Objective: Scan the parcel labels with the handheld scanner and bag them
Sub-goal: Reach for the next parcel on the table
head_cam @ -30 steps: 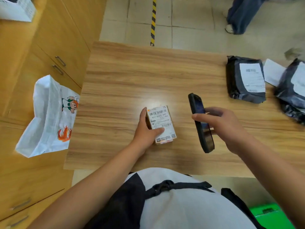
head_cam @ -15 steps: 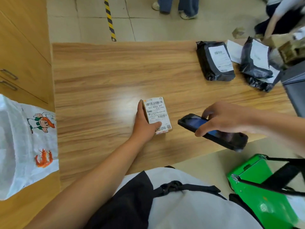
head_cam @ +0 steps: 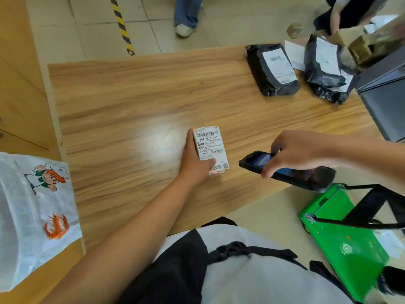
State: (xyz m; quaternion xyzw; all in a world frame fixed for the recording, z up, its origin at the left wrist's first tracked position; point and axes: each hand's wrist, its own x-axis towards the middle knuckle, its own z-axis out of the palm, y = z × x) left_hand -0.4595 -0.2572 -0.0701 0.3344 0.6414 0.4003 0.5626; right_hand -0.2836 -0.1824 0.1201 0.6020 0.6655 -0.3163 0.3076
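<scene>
Small boxed parcel [head_cam: 211,151] lies flat on the wooden bench [head_cam: 131,102], label up with barcodes showing, near the front edge and about mid-width. Left hand [head_cam: 194,163] holds it: index finger laid along the box's left side, thumb pressed on the lower part of the label. Handheld scanner [head_cam: 287,171] sits just right of the parcel, not touching it, screen up, hanging partly past the bench's front edge. Right hand [head_cam: 293,151] grips the scanner from above, fingers curled round its body. Two black poly-bag parcels lie at the far right of the bench, well apart from the box: one [head_cam: 271,70] with a white label, the other [head_cam: 326,73] crumpled against a dark grey bin [head_cam: 385,93]. White plastic bag [head_cam: 32,207] with a cartoon chef and shrimp print hangs off the left. Green case [head_cam: 344,238] on the floor lower right.
</scene>
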